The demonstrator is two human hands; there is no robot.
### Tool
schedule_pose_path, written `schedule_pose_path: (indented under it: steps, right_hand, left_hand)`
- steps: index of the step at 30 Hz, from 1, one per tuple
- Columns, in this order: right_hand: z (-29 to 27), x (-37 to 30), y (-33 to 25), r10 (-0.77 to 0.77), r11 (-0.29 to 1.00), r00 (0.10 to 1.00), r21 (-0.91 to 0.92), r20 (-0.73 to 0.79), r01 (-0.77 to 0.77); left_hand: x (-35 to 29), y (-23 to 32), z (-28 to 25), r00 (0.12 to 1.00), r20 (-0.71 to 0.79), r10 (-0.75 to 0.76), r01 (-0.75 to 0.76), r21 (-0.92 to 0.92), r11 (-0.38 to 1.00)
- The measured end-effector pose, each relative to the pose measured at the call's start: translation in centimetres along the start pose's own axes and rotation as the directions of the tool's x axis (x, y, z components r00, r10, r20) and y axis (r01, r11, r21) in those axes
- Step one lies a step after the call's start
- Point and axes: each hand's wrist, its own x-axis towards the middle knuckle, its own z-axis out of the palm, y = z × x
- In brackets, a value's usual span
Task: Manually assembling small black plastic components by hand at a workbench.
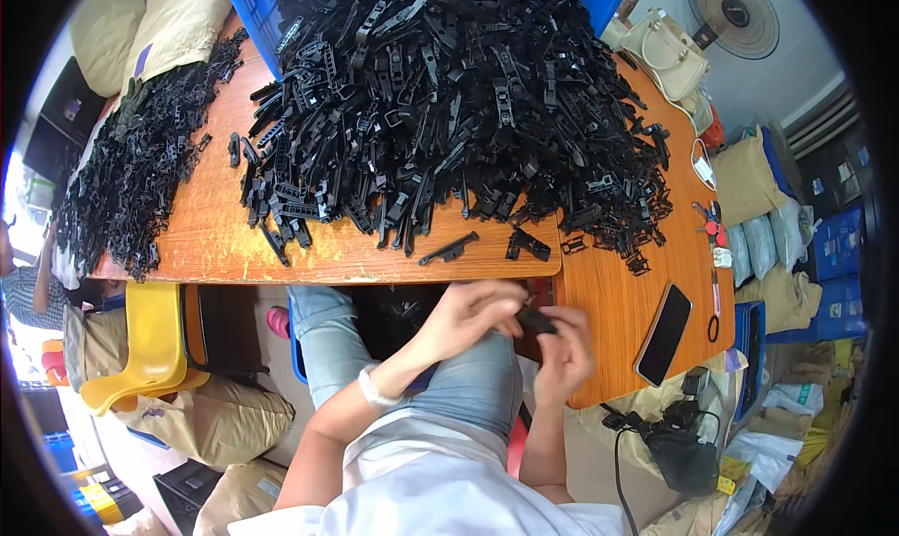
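A small black plastic part [537, 321] is held between my hands, just off the table's front edge and above my lap. My right hand [564, 356] pinches it from the right between thumb and fingers. My left hand [479, 313] reaches in from the left with curled fingers closed at the part's other end; the fingertips are slightly blurred. Beyond my hands a large heap of black plastic parts [440, 115] spreads over the wooden table [365, 264]. One long black clip-like part [449, 248] and a smaller part [528, 245] lie near the front edge.
A blue bin [251, 16] stands at the back, behind the heap. Another pile of black parts [140, 161] lies at the left. A smartphone [664, 335] and keys [712, 227] lie at the right. A yellow chair [150, 339] stands at the left, with paper sacks [220, 419] nearby.
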Motion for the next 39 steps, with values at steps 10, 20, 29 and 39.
schedule_pose_path:
  steps: [10,20,29,39]
  right_hand:
    - [-0.5,-0.4,1.0,0.521,0.818,0.803,0.436,-0.288,-0.375]
    - [0.7,0.9,1.7,0.621,0.654,0.758,0.665,-0.199,-0.361]
    - [1.2,2.5,-0.6,0.600,0.587,0.794,0.617,0.105,-0.524]
    - [2.1,2.7,-2.3,0.541,0.778,0.841,0.376,0.006,-0.504]
  left_hand:
    - [8.4,-0.6,0.5,0.863,0.360,0.355,-0.265,0.920,-0.288]
    - [5.6,1.2,-1.6,0.709,-0.056,0.703,-0.356,0.832,0.425]
    - [-0.3,-0.3,-1.7,0.937,-0.213,0.275,-0.244,0.162,0.956]
    - [-1.2,-0.1,-1.4,0.937,-0.202,0.285,-0.210,0.328,0.921]
